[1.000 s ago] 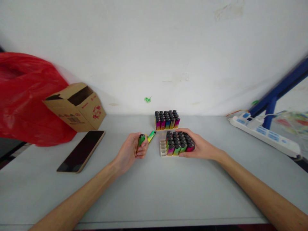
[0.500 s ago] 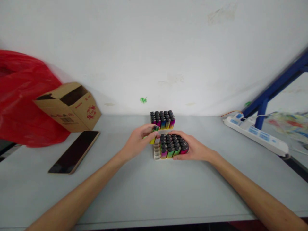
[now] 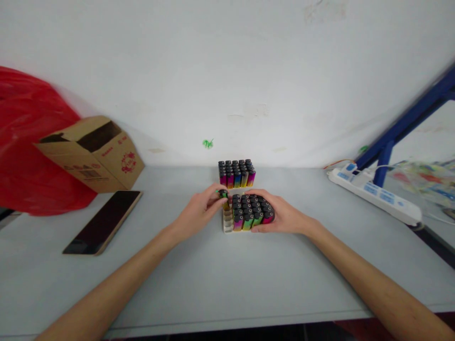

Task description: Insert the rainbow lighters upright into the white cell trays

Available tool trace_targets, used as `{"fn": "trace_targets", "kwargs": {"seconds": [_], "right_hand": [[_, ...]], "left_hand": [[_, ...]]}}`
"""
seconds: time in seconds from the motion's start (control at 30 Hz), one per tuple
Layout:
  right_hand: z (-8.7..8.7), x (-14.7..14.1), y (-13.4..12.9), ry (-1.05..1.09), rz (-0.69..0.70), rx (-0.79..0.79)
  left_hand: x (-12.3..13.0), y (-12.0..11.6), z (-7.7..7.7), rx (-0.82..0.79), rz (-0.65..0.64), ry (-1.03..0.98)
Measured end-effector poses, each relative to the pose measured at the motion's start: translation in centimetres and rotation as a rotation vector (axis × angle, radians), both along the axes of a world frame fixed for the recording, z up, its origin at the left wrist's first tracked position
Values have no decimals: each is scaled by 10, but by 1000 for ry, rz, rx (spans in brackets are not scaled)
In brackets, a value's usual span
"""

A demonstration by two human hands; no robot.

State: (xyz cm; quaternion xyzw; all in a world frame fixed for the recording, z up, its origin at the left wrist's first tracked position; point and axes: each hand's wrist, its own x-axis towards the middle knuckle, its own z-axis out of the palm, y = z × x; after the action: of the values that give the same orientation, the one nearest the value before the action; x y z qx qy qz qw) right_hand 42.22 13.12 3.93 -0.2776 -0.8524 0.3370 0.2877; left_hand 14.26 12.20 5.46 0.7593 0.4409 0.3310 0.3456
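Between the fingers and thumb of my left hand point(image 3: 199, 208) is a yellow-green lighter point(image 3: 224, 199) with a black top, held upright over the left column of a pale slotted tray point(image 3: 228, 227). Several slots in that column show bare. The rest of the tray carries rows of black-topped, colourful lighters point(image 3: 248, 220). My right hand point(image 3: 280, 213) is wrapped round the right side of these rows, thumb at the front and fingers behind. Part of the rows is hidden by it.
Behind, near the wall, stands a second block of lighters point(image 3: 236, 177). A phone point(image 3: 103, 222), an open cardboard box point(image 3: 95, 154) and a red plastic bag point(image 3: 35, 142) lie on the left. On the right are a white power strip point(image 3: 377, 194) and a blue metal frame point(image 3: 401, 130).
My left hand has brought the lighter from beside the tray to over its left column and turned it more upright. My right hand keeps its grip. The view has shifted slightly.
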Motion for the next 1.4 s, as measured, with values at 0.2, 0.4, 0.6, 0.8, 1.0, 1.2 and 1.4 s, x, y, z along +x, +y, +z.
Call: {"fn": "trace_targets", "kwargs": {"seconds": [0.2,0.4,0.6,0.8,1.0,1.2,1.4], "right_hand": [[1,0,0,-11,-2,-7],[0,0,0,-13,5,4],[-1,-1,1,-8,10,2],[0,-1,0,-13,2,-14],[-1,0,1,-9,18,-6],[-3,0,1,-31,-7,-30],[-3,1,0,-30,-4,-28]], "left_hand": [[4,-3,-5,-28,0,-12],[-4,-1,-1,18,-25,57],[1,0,-10,101,-35,208],[-3,-4,-8,193,-14,232],[-47,4,8,341,171,236],[-70,22,-8,262,188,499],[-68,23,-9,154,134,573]]}}
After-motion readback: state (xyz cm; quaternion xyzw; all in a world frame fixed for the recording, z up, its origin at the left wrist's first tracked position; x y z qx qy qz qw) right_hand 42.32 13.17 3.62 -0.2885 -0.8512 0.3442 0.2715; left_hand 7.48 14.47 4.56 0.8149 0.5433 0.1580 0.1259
